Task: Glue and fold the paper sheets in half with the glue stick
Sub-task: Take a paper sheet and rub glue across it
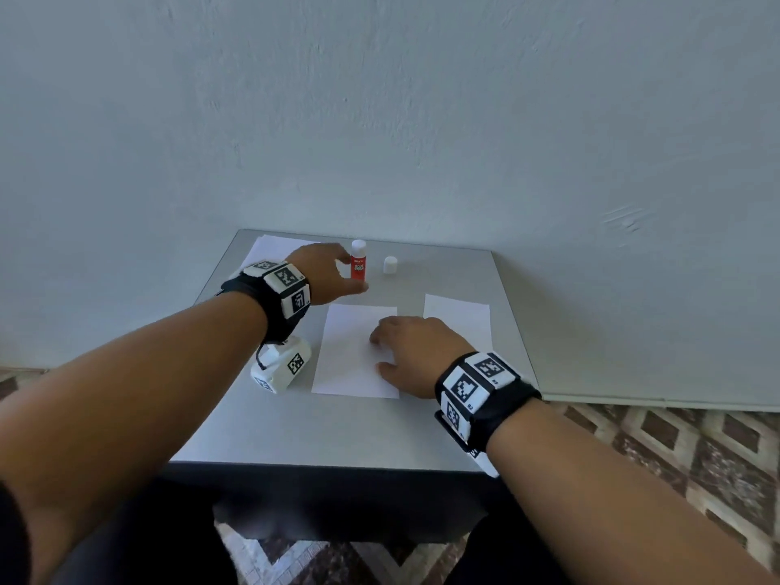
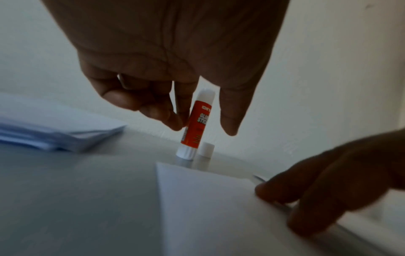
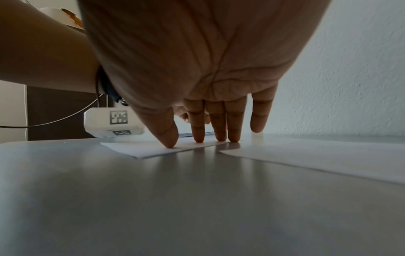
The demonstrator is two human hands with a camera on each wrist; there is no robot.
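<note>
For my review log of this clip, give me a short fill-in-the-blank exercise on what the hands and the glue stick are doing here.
1. The glue stick stands upright with its cap ____.
2. The right hand presses the middle paper sheet with ____ fingers.
3. The left hand reaches for the ____.
4. The paper stack lies at the table's far ____ corner.

Missing words: off; straight; glue stick; left
</note>
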